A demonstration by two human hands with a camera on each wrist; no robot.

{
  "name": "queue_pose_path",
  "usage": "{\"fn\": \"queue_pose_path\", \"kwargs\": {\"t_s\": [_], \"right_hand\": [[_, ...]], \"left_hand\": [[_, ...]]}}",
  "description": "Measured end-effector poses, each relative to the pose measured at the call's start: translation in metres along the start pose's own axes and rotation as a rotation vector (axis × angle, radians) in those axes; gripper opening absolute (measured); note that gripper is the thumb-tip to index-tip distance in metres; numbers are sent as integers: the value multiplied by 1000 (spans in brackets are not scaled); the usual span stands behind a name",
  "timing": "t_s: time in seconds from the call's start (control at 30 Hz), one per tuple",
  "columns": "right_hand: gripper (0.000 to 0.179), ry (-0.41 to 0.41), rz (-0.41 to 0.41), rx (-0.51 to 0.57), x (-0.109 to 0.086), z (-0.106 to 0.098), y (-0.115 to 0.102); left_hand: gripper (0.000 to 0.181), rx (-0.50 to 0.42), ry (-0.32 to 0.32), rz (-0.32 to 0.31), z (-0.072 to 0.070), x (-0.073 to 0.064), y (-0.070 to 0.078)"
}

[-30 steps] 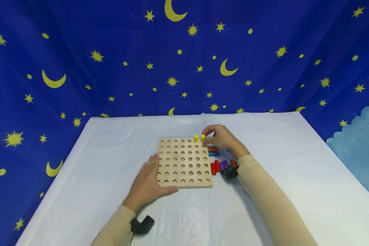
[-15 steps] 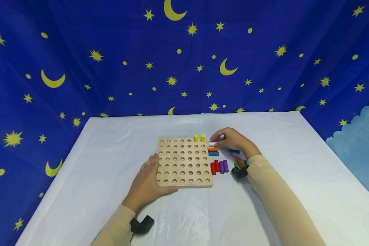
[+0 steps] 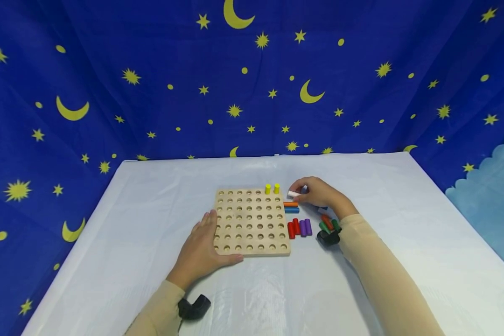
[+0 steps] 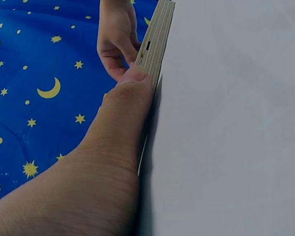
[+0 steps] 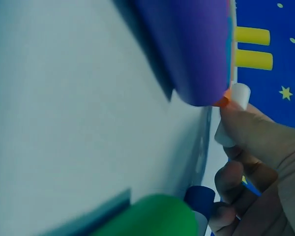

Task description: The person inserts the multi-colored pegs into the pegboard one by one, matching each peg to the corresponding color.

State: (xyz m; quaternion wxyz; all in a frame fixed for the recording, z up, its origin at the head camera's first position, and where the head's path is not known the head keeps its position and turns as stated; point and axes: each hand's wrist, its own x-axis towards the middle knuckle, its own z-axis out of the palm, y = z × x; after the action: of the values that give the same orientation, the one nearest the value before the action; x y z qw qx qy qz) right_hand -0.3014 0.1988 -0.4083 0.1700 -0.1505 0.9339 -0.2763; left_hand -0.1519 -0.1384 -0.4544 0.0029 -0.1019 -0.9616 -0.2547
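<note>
A square wooden pegboard [image 3: 254,221] with rows of round holes lies on the table. Two yellow pegs [image 3: 268,189] stand side by side in its far row, by the far right corner. My left hand [image 3: 201,247] rests against the board's near left corner, fingers along the left side and thumb stretched along the front edge; the left wrist view has the thumb [image 4: 123,113] on that edge. Beyond the board's right side, my right hand [image 3: 317,192] pinches a white peg [image 3: 293,194] between thumb and fingertips. In the right wrist view, the thumb crosses the middle of this white peg [image 5: 241,95].
Right of the board lie an orange peg [image 3: 290,204], a blue peg [image 3: 291,210], two red pegs [image 3: 294,227] and two purple pegs [image 3: 305,227]. Green pegs [image 3: 324,227] and a red-orange peg [image 3: 327,221] lie near the right wrist. A starry blue cloth [image 3: 252,93] hangs behind the table.
My right hand has let go of the yellow peg in the corner hole, moved right and taken a white peg, which now tilts between its fingers. The left hand has stayed put.
</note>
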Motion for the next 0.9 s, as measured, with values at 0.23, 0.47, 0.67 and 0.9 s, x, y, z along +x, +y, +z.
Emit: {"fn": "queue_pose_path", "kwargs": {"t_s": [0.23,0.47,0.67,0.9], "right_hand": [[23,42,-51,84,-7,0,-5],[22,82,-65,172,-11,4,-20],[23,111,-80,243,-7,12,-34],[20,125,-121,240,1,26,-45]], "left_hand": [[147,-7,0,-2,-1,0,1],[147,1,0,-2,-1,0,0],[147,4,1,3,0,0,0],[147,-1,-1,-1,0,0,1]]}}
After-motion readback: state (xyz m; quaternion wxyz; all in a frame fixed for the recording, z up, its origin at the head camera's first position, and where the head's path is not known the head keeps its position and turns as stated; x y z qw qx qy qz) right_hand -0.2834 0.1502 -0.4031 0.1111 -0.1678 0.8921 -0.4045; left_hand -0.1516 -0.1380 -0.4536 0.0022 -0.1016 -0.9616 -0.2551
